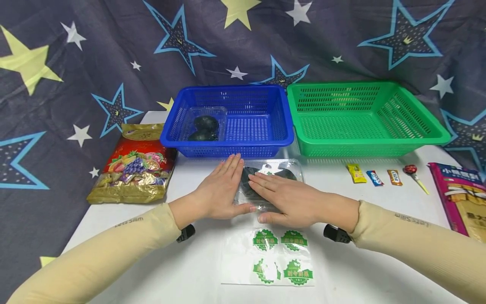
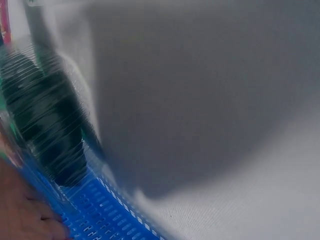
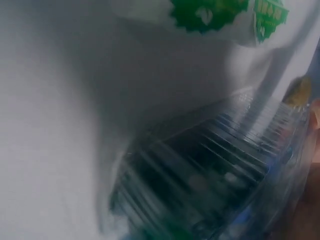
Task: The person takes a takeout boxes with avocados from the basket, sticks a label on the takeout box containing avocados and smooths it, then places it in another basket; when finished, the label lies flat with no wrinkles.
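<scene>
White tabletop point(image 1: 182, 270); hands point(image 1: 216, 192) point(image 1: 296, 200) partly hide clear box point(image 1: 262, 164), dark contents point(image 1: 286, 174).

The right hand point(image 1: 290, 200) hides part of the clear container point(image 1: 265, 168) and its dark contents point(image 1: 247, 188). The purple packet point(image 1: 461, 190) runs off the head view's right edge. The right wrist view blurs and crops the sticker sheet point(image 3: 207, 14).

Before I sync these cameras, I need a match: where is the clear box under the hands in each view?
Head: clear box, centre, under left hand and right hand.
Left wrist: clear box, left edge.
Right wrist: clear box, low, mostly right of centre.
Shared landmark: white table, in all three.
</scene>
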`<state>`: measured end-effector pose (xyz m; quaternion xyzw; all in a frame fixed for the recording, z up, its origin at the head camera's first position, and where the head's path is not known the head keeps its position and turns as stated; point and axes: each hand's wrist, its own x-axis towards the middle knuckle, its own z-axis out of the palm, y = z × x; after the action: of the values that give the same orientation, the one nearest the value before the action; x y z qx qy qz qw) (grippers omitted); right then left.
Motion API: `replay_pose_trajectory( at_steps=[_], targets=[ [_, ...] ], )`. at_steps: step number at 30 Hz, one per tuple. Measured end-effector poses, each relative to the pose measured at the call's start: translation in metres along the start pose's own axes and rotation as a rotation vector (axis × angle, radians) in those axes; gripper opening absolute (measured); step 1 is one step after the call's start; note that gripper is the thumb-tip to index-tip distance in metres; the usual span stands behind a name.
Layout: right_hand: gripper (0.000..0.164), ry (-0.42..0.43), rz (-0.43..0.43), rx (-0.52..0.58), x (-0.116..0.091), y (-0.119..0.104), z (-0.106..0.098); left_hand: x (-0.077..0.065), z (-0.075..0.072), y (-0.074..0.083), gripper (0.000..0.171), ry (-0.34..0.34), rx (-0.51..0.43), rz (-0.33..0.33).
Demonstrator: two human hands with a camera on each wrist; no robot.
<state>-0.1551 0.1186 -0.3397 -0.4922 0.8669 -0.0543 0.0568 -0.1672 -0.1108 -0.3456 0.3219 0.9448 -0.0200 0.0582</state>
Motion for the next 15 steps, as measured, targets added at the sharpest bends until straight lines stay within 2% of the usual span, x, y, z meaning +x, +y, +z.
replay_pose_trajectory(
  at_steps=[8, 15],
  targets=[
    [0.08, 0.019, 0.07, -0.073, 0.011, 0.002, -0.001, 0.003, -0.004, 0.002, 0.113, -0.023, 0.043, -0.024],
    [0.082, 0.065, 0.134, -0.089, 0.0, 0.009, 0.001, 0.002, -0.001, 0.004, 0.115, -0.006, 0.028, -0.044]
  ],
)
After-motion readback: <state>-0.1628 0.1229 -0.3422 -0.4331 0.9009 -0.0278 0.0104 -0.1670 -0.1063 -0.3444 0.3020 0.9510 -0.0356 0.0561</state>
